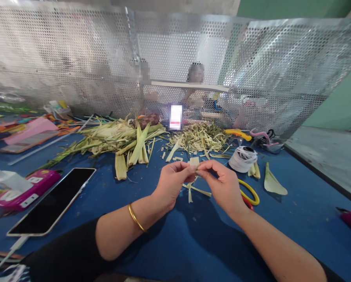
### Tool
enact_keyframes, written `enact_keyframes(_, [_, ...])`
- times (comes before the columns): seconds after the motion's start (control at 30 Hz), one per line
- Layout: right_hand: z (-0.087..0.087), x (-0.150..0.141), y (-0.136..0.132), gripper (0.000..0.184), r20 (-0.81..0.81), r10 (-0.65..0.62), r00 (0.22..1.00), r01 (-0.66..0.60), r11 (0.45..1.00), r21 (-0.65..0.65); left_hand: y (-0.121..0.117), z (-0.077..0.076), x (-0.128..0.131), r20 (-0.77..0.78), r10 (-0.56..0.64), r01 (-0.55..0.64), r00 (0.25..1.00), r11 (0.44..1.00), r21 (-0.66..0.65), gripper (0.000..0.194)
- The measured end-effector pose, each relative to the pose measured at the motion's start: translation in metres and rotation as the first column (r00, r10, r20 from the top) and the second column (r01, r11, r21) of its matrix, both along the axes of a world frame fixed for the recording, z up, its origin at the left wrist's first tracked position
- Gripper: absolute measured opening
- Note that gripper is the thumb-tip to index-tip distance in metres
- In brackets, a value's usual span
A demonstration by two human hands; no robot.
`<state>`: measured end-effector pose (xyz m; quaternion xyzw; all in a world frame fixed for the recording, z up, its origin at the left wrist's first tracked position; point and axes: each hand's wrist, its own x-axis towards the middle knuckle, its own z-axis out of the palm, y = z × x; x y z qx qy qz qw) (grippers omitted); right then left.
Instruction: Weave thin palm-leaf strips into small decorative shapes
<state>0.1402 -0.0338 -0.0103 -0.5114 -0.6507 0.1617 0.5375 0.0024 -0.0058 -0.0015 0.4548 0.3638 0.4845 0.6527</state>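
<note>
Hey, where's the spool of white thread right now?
In the head view, the spool stands on the table right of the hands, just left of some pale husk pieces.

The pale husk piece [194,161] is small, with a squared upper end. It points away from the wearer, pinched at the fingertips of the left hand [172,182] and right hand [225,186].
</note>
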Motion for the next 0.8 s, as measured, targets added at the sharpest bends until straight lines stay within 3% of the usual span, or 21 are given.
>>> enact_keyframes(0.17, [0.0046, -0.0002, -0.0003, 0.009, -0.103, -0.035, 0.994, 0.024, 0.993, -0.116, -0.0025, -0.0001, 0.0006, -0.093, 0.053, -0.035, 0.994, 0.982, 0.184, 0.019])
enact_keyframes(0.3, [0.0074, -0.0005, 0.0, 0.009, -0.192, -0.069, 0.979, 0.04, 0.987, -0.153, -0.0037, 0.0013, 0.0002, -0.127, 0.061, -0.03, 0.99, 0.971, 0.235, 0.016])
enact_keyframes(0.57, [0.0067, -0.0005, 0.0002, 0.01, -0.169, -0.072, 0.983, 0.05, 0.99, -0.132, -0.0044, 0.0032, 0.0013, -0.12, 0.032, -0.008, 0.992, 0.981, 0.196, 0.021])
enact_keyframes(0.8, [0.0036, 0.0004, -0.0007, 0.002, 0.043, -0.007, 0.999, 0.003, 0.995, 0.096, -0.0019, -0.0002, 0.0014, -0.02, -0.003, 0.004, 1.0, 1.0, 0.014, 0.023])
